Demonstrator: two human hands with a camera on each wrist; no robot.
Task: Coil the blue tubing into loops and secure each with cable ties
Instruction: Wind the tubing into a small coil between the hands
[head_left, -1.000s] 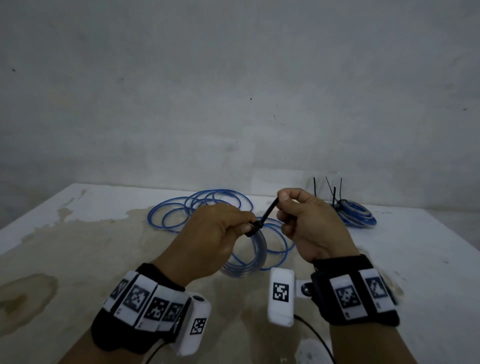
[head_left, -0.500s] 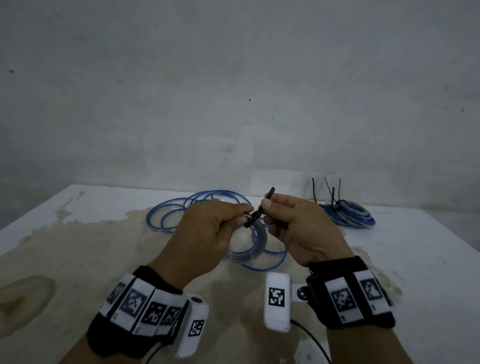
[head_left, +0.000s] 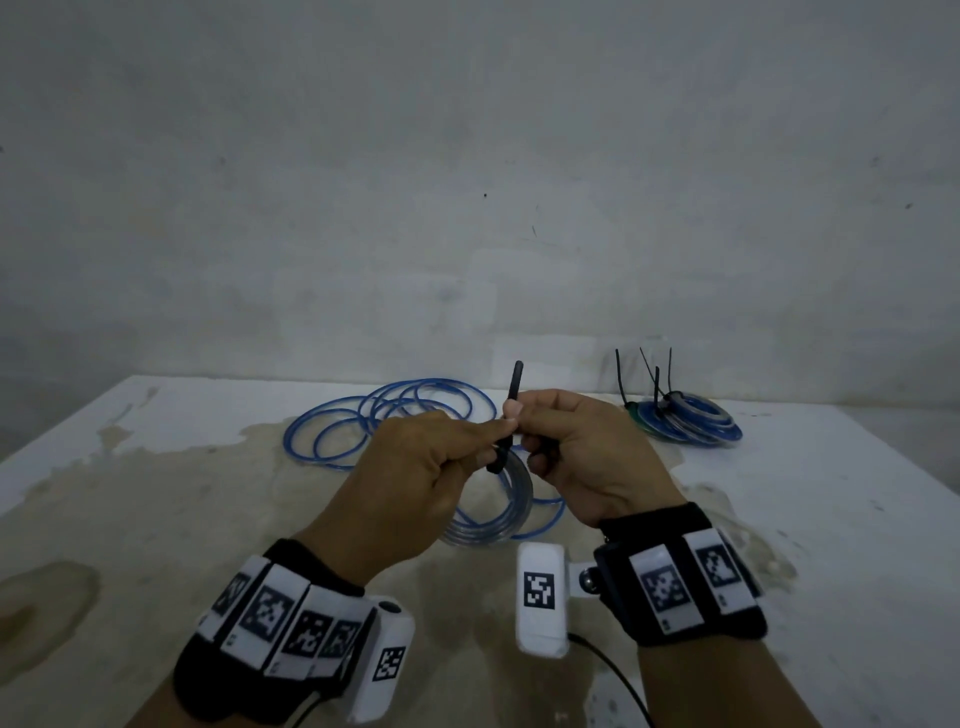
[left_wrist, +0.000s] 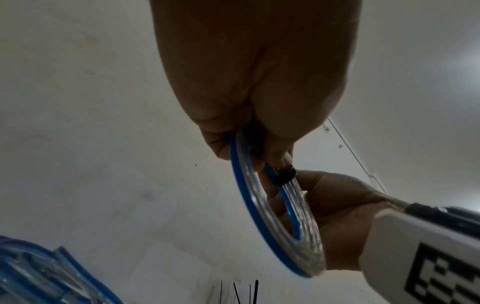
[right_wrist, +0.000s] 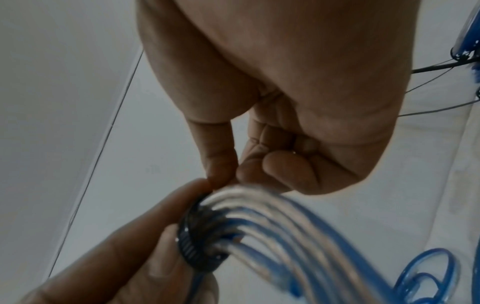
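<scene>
I hold a small coil of blue and clear tubing (head_left: 511, 512) above the table, hanging below my hands. My left hand (head_left: 415, 467) grips the coil (left_wrist: 280, 216) at its top, where a black cable tie (right_wrist: 197, 242) wraps the strands. My right hand (head_left: 576, 457) pinches the tie's free tail (head_left: 511, 400), which sticks up between thumb and forefinger. Loose blue tubing (head_left: 384, 421) lies in wide loops behind my hands.
A finished stack of tied coils (head_left: 685, 423) with black tie tails standing up sits at the back right of the white, stained table (head_left: 156, 519). A grey wall rises right behind the table. A cable runs from my right wrist unit (head_left: 540, 597).
The tie's tail has swung from slanting up-right to nearly upright and stands longer above my right fingers. Both hands drew closer together, and the coil hangs a little nearer to me.
</scene>
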